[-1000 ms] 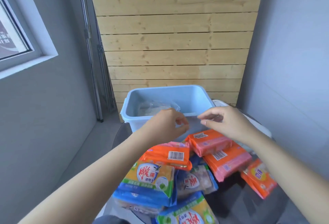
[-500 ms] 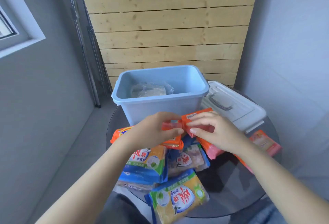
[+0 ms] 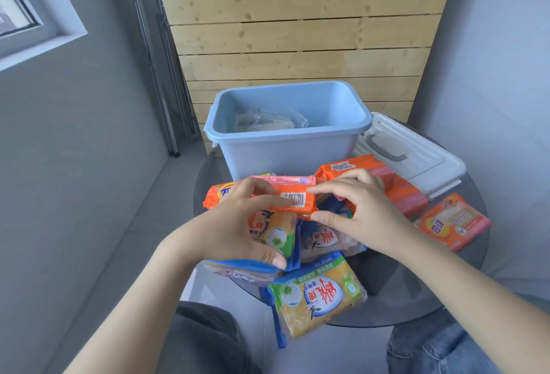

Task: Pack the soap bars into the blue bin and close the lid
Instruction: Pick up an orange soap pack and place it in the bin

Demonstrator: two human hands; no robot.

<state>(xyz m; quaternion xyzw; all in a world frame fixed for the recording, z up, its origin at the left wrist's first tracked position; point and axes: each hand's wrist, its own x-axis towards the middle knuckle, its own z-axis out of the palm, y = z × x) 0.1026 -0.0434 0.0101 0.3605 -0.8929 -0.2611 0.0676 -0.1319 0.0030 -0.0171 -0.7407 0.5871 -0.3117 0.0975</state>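
The open blue bin (image 3: 285,156) stands at the back of the table with one clear-wrapped soap pack (image 3: 268,120) inside. Its white lid (image 3: 416,156) lies to the right of it. In front is a pile of wrapped soap bars. My left hand (image 3: 238,225) grips an orange soap pack (image 3: 294,199) with a barcode on top of the pile; the fingers lie over it and the thumb reaches down onto the yellow-green pack (image 3: 276,233) beneath. My right hand (image 3: 357,213) pinches the same orange pack at its right end.
More soap packs lie around: orange ones (image 3: 401,192) behind my right hand, an orange-pink one (image 3: 452,222) at the right, a yellow-green one (image 3: 318,296) at the front edge. The round glass table (image 3: 416,284) is small. Grey walls stand close on both sides.
Both hands came down from the bin's front rim onto the pile and took hold of the orange pack. The view tilted down.
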